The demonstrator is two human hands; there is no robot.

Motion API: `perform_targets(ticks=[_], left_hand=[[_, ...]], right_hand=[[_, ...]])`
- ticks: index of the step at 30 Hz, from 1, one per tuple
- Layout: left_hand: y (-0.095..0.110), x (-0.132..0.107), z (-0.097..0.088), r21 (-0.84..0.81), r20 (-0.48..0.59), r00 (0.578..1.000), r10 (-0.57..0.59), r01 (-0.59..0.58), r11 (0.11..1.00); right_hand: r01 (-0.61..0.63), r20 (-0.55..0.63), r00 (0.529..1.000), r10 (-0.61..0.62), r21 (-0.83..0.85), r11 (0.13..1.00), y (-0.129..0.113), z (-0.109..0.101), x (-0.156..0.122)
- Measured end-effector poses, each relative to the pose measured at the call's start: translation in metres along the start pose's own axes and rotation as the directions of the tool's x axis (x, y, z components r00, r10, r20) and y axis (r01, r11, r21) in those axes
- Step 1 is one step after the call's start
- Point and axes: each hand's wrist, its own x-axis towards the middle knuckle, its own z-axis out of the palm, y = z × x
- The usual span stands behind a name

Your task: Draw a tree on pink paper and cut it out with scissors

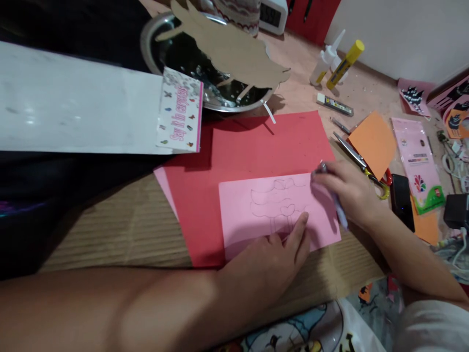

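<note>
A pink sheet of paper [238,205] with thin outline drawings on it, among them a heart shape, lies on top of a red sheet [264,144]. My left hand [271,254] presses on its lower part, the index finger stretched out below the drawing and nothing held. At the sheet's right edge my right hand [348,193] is closed around a slim pen [340,212] with a pale lavender barrel. The fingers partly hide the pen, and whether its tip touches the paper I cannot tell.
Right of the papers lie scissors [350,146], an orange paper piece [375,144], a black device [402,201] and a pink packet [417,161]. Behind stand a glue bottle [323,66] and a yellow tube [346,63]. A metal bowl [148,44] bears a cardboard cutout [234,46].
</note>
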Motion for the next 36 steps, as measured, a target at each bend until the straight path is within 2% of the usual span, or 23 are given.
perform_targets(ticks=[1,3,5,6,7,9,10,11,12,14,18,20,24,27,30,33,36], left_hand=[[0.0,0.0,0.001,0.001,-0.003,1.0,-0.001,0.001,1.0],[-0.001,0.0,0.003,-0.008,-0.011,1.0,0.012,-0.012,1.0],[-0.001,0.0,0.005,-0.025,-0.026,0.999,0.019,-0.019,1.0],[-0.001,-0.001,0.005,-0.032,-0.032,0.999,0.015,-0.016,0.999],[0.0,-0.001,0.006,-0.038,-0.042,0.999,0.01,-0.012,0.999],[0.0,-0.001,0.007,-0.044,-0.063,0.998,-0.002,-0.001,0.999],[0.001,-0.001,0.007,-0.045,-0.074,0.997,-0.009,0.005,0.999],[0.001,-0.001,0.008,-0.047,-0.085,0.996,-0.01,0.006,0.999],[0.001,-0.001,0.009,-0.046,-0.088,0.996,-0.013,0.009,0.999],[0.0,-0.001,0.009,-0.047,-0.074,0.997,-0.014,0.01,0.999],[-0.002,-0.001,0.006,-0.052,-0.053,0.999,0.004,-0.007,0.999],[-0.002,-0.001,0.004,-0.044,-0.069,0.998,0.013,-0.016,0.999],[-0.002,-0.001,0.004,-0.016,-0.086,0.996,0.017,-0.019,1.0],[-0.002,0.001,0.004,-0.004,-0.065,0.998,0.024,-0.025,1.0],[-0.002,0.001,0.002,-0.018,-0.044,0.998,0.042,-0.043,0.999],[-0.002,0.0,0.001,-0.032,-0.054,0.998,0.035,-0.037,0.999],[-0.001,-0.003,0.001,-0.046,-0.072,0.997,0.018,-0.021,0.999]], right_hand=[[-0.081,-0.075,0.994,0.082,0.025,0.996,0.006,0.0,-0.001],[-0.193,-0.232,0.947,0.223,0.148,0.97,0.01,-0.001,-0.003],[-0.212,-0.282,0.897,0.341,0.401,0.891,-0.001,0.0,-0.005],[-0.201,-0.233,0.892,0.386,0.56,0.804,-0.01,0.001,-0.005],[-0.194,-0.125,0.907,0.403,0.724,0.662,-0.019,0.004,-0.004],[-0.278,0.162,0.924,0.345,0.906,0.318,-0.036,0.011,0.0],[-0.314,0.232,0.915,0.33,0.923,0.221,-0.041,0.015,0.002],[-0.328,0.253,0.902,0.349,0.928,0.175,-0.043,0.019,0.005],[-0.326,0.243,0.89,0.385,0.931,0.165,-0.044,0.023,0.006],[-0.287,0.164,0.868,0.469,0.936,0.202,-0.041,0.028,0.005],[-0.227,-0.012,0.858,0.514,0.888,0.4,-0.04,0.03,-0.009],[-0.272,-0.03,0.847,0.531,0.834,0.48,-0.045,0.029,-0.013],[-0.43,0.088,0.798,0.597,0.777,0.46,-0.055,0.027,-0.006],[-0.455,0.132,0.805,0.578,0.763,0.46,-0.057,0.03,0.003],[-0.426,0.097,0.829,0.551,0.748,0.509,-0.055,0.035,0.006],[-0.424,0.053,0.818,0.573,0.729,0.538,-0.053,0.041,0.004],[-0.44,0.06,0.807,0.587,0.725,0.53,-0.053,0.043,0.002]])
